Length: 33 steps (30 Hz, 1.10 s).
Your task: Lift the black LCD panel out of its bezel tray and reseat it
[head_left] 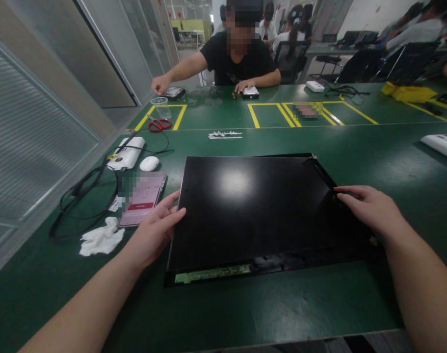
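Observation:
A black LCD screen panel point(241, 211) lies glossy side up, reflecting a round light. Beneath it sits a black screen back cover point(328, 179) that sticks out at the right and upper right. A green circuit strip point(212, 273) shows along the panel's near left edge. My left hand point(159, 225) is closed on the panel's left edge, thumb on top and fingers at the side. At the opposite side, my right hand point(370, 206) pinches the right rim of the back cover between thumb and fingers. The fingers' undersides are hidden.
On the left lie a phone point(145, 198), crumpled tissue point(102, 239), a white earbud case point(149, 163), a white power bank point(127, 153), black cables point(87, 184) and red-handled scissors point(159, 125). White strips point(225, 135) lie beyond the panel. Across the table a person point(241, 59) handles hard drives.

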Motion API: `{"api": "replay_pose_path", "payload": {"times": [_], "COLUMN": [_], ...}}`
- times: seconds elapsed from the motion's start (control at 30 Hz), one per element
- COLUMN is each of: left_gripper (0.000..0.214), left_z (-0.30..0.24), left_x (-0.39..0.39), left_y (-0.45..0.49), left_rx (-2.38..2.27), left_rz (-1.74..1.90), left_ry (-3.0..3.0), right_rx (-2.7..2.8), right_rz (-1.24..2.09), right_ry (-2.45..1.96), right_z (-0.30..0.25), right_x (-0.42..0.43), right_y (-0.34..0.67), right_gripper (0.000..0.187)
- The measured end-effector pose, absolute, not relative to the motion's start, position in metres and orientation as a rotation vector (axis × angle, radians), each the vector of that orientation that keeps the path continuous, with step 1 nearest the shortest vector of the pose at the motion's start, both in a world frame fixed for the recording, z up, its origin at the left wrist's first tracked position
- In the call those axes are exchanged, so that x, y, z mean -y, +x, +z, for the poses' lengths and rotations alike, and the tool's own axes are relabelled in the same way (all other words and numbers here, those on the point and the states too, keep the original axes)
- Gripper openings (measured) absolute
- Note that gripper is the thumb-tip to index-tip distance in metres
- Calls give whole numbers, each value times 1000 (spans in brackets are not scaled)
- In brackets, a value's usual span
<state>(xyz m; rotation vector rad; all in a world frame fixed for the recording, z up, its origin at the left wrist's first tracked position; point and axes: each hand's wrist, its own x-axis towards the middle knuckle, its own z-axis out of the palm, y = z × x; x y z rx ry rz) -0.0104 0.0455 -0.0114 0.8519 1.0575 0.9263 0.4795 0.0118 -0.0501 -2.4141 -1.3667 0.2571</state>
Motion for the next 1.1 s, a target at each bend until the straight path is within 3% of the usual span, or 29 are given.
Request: {"api": "replay_pose_path", "payload": {"times": [0.5, 1.1], "left_gripper": [76, 86], "left_z": [-17, -21], "left_x": [-45, -47], "left_y": [-8, -12], "left_rx": [-1011, -1007], "left_rz": [966, 940], "left_ry": [855, 844], "right_rx": [1479, 1506], "right_rz": [245, 251], "right_ry": [-2364, -2384], "right_z": [-43, -45], "right_x": [-14, -14], "right_y": [469, 471], "right_gripper": [34, 40]}}
